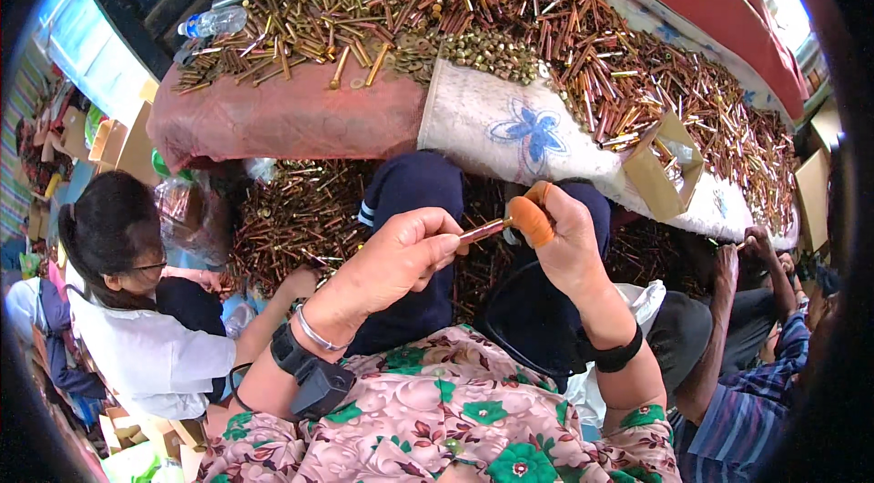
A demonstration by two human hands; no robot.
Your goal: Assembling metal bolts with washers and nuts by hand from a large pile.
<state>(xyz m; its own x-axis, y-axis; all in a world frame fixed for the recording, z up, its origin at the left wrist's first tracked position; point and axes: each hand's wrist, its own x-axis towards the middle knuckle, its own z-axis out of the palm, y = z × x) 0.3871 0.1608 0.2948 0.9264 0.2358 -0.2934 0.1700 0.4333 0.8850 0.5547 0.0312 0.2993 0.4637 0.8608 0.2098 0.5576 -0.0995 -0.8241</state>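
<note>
Left hand (391, 257) pinches a slender copper-coloured metal rod (482, 231) in mid-air; right hand's (566, 233) orange-covered grip holds its end. Work appears unfinished: loose brass-coloured metal rods (628, 91) heap the cloth-covered desk (291, 122).

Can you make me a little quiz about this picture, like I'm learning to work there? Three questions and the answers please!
1. True or false: the plastic bottle is standing upright.
2. Pick one: what do the fingers of the left hand pinch?
A) a spoon
B) a slim copper-coloured metal piece
C) a cardboard box
3. Fill the gap: the orange covering is worn on the ____ hand.

Key:
1. False; it lies on its side.
2. B
3. right; the left hand's fingers are bare.
</note>
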